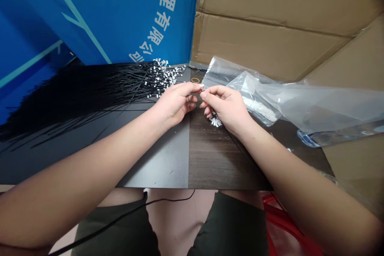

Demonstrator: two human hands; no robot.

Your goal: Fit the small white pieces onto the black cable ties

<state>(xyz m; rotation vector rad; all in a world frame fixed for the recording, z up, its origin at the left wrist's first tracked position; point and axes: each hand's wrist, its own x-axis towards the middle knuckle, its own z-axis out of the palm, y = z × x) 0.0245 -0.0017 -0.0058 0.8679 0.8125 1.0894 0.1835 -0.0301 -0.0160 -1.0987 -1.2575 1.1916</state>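
Near the back edge of the dark, flat counter [210, 164], the left grip [176, 102] pinches a tiny white piece [202, 86]. The right grip [225, 105] presses together, on what I can't tell. Loose fingers could drop it.

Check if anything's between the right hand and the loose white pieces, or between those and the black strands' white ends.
Nothing visible separates the right hand from the loose white pieces. Toward the white ends, the left hand crosses the path in this view.
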